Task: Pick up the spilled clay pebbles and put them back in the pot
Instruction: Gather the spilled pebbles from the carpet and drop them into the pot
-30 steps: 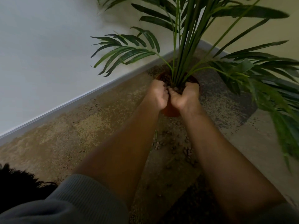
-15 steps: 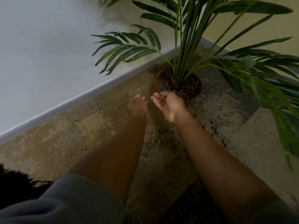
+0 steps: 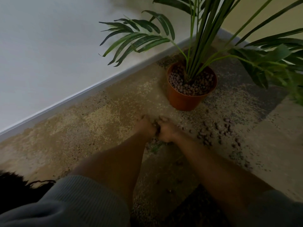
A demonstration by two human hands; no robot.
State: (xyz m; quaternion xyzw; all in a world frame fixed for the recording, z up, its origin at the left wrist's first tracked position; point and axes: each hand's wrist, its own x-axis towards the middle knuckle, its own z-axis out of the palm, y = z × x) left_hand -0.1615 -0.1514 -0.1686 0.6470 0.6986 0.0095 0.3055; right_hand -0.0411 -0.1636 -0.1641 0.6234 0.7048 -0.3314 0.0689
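Two hands, the left hand (image 3: 146,126) and right hand (image 3: 166,131), are pressing together low on the mottled carpet (image 3: 98,122), fingers curling around clay pebbles (image 3: 157,127). More spilled pebbles (image 3: 218,130) are lying scattered to their right. Beyond, the orange pot (image 3: 183,99) is standing upright near the skirting board (image 3: 78,97) and pale wall (image 3: 49,46).

Mottled carpet (image 3: 101,122), pot (image 3: 185,100), seemingly scattered pebbles (image 3: 218,128)
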